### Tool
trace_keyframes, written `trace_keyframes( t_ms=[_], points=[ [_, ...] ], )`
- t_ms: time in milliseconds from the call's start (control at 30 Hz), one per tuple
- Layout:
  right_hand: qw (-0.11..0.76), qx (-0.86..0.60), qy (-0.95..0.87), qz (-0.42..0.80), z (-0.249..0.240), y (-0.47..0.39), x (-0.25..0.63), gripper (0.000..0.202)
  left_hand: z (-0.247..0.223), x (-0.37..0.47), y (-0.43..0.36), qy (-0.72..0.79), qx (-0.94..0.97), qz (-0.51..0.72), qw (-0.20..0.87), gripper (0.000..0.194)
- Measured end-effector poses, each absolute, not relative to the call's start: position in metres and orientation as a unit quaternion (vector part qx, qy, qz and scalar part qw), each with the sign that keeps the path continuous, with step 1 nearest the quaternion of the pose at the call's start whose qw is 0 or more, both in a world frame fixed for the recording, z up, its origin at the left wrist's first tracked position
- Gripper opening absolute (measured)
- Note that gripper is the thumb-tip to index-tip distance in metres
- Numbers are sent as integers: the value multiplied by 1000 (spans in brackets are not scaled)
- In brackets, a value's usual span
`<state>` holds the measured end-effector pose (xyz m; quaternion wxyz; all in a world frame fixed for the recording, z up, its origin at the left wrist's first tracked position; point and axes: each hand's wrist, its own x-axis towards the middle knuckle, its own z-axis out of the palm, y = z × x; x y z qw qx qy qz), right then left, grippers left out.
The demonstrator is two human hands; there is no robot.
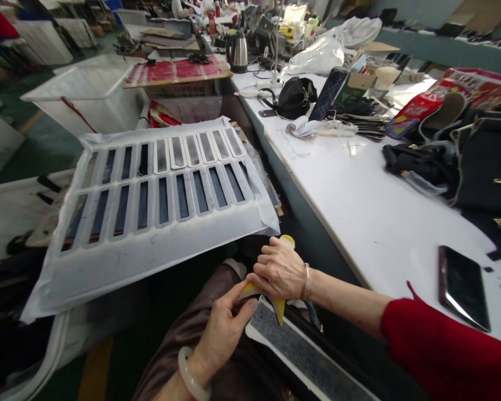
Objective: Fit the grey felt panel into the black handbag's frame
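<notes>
Head view shows us seated at the edge of a long white workbench (359, 223), with both hands down in our lap. Our right hand (280, 273) is curled closed over a yellow tool (280, 309), whose rounded end peeks out above the knuckles and whose pointed end sticks out below the palm. Our left hand (225, 326) is partly open, thumb and forefinger pinching the near yellow edge just beside the right hand. Under both lies a dark grey strip with a white border (300, 351), resting across our knee and running off towards the lower right.

We judge the main hazard to be the strip itself: it lies slantwise on a rounded, slick-looking trouser leg (183, 340) with nothing pinning its far end, so a firm press from the tool could skate it off the lap. The left fingertips sit right at the tool's point, so a slip there could jab or pinch them.

To our left, the white tray of slotted dark strips (158, 184) overhangs its support near our knee; a raised elbow might tip it. The phone (463, 287) lies close to the red sleeve (442, 351) and near the bench edge, where a sweep of the arm might knock it.
</notes>
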<state>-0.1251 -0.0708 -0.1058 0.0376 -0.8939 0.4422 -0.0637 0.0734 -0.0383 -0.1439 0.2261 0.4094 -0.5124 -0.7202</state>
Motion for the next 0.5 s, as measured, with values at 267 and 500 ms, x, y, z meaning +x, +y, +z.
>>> trace_keyframes(
  t_ms=[267, 500],
  points=[
    [42, -892, 445, -61, -109, -64, -127, 46, -135, 77, -41, -684, 449, -550, 167, 42],
    [58, -875, 475, -66, -112, -44, -129, 45, -140, 79, -42, -802, 365, -443, 166, 39]
  ],
)
